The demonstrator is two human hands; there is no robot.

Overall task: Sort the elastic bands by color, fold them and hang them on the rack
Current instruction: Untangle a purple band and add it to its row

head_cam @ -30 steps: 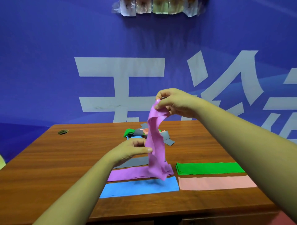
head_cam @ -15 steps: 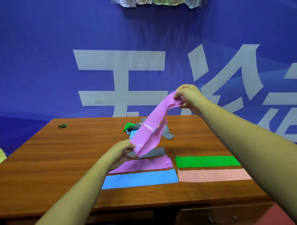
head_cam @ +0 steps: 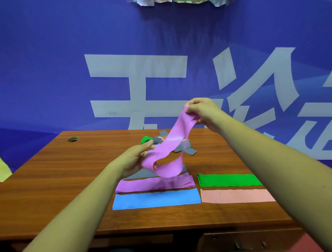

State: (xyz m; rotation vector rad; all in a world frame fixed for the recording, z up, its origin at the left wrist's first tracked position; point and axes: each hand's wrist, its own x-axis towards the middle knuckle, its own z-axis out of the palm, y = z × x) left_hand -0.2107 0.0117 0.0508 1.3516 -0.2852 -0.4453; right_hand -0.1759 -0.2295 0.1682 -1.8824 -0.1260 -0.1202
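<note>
A purple elastic band [head_cam: 170, 145] hangs in the air over the table, stretched between both hands, with a loose loop sagging at its lower end. My right hand [head_cam: 203, 111] pinches its upper end up high. My left hand [head_cam: 133, 161] holds its lower end, nearer to me. Flat on the table below lie sorted bands: a purple stack [head_cam: 154, 185], a blue one [head_cam: 156, 198], a green one [head_cam: 229, 179], a pink one [head_cam: 235, 195] and a grey one [head_cam: 139, 175]. An unsorted heap [head_cam: 181, 146] of grey, green and pink bands lies farther back.
The wooden table [head_cam: 62, 176] has a round cable hole [head_cam: 73, 139] at its far left corner. A blue wall with large white characters stands right behind it. Something pale hangs at the top edge of the view [head_cam: 179, 1].
The purple band was lifted off the purple stack. My left hand slid down to its lower end and my right hand moved right, so the band now slants between them.
</note>
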